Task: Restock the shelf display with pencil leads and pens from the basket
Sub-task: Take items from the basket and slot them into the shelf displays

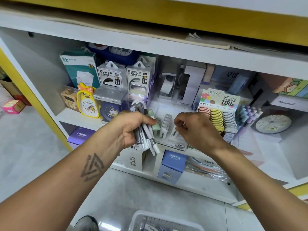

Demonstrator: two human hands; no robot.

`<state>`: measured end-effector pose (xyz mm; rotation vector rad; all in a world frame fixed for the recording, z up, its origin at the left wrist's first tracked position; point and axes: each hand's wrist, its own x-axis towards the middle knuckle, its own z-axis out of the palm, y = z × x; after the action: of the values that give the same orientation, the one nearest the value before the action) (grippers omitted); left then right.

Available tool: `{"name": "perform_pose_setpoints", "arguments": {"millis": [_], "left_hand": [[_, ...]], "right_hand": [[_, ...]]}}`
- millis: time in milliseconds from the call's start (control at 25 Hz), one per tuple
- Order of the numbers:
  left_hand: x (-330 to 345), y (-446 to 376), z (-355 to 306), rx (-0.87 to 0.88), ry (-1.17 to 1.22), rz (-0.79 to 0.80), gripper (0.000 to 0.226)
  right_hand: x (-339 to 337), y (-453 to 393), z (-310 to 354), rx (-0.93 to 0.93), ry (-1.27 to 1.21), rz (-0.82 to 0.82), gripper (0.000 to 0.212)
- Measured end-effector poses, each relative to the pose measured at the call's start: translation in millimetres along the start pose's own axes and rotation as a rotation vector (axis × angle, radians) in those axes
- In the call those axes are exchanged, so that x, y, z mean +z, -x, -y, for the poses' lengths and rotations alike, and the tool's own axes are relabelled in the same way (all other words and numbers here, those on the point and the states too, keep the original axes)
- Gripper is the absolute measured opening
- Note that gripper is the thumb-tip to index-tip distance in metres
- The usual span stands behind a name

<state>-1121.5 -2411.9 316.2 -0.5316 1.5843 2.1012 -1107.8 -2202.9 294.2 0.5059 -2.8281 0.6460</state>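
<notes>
My left hand [131,129] grips a bunch of white pens and flat pencil lead cases [146,129] in front of the middle shelf. My right hand [195,129] hovers over a clear display tray [176,144] marked 2B, its fingertips pinching a small white lead case [174,133] standing in the tray. Rows of white lead cases [165,125] stand in that tray. To its right sits a display box [220,100] with pink, yellow and grey lead cases. A white basket [165,220] lies on the floor at the bottom, holding more packs.
The shelf [70,117] carries clocks, power bank boxes [111,75], tape dispensers and a yellow duck clock [87,100]. Pastel pens [248,115] stand right of the lead display. Boxes fill the lower shelf. A shoe [86,224] shows beside the basket.
</notes>
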Motion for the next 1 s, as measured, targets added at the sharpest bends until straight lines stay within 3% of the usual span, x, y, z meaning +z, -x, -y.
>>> {"name": "perform_pose_setpoints", "arguments": {"millis": [120,200,280,360,520,760,880,1000], "left_hand": [[1.7,1.8,1.8,0.004,-0.031,0.015,0.035],[2.6,3.0,3.1,0.005,-0.047,0.029,0.033],[4.4,5.4,4.4,0.016,-0.058,0.054,0.026],[8.8,9.1,6.8,0.026,-0.082,0.084,0.028],[16.1,13.8,9.8,0.031,-0.125,0.125,0.044],[18.3,17.3,7.1,0.026,-0.176,0.206,0.047],[5.6,13.6,-4.1,0.001,-0.099,0.175,0.03],[-7.5,8.0,-10.6,-0.013,-0.078,0.073,0.009]], "right_hand": [[2.3,-1.0,1.6,0.003,0.033,0.078,0.015],[-0.6,-3.4,4.0,0.021,0.017,0.028,0.019],[-4.9,-5.3,12.2,0.193,-0.304,-0.005,0.018],[-8.3,-7.0,22.1,0.366,-0.713,0.074,0.013],[-14.9,-4.9,26.5,0.514,-1.008,0.151,0.022],[-25.0,-3.2,24.9,0.536,-1.095,0.126,0.023],[-40.6,-2.9,15.1,0.478,-1.1,0.018,0.018],[-47.4,2.3,6.2,0.408,-0.93,0.012,0.012]]}}
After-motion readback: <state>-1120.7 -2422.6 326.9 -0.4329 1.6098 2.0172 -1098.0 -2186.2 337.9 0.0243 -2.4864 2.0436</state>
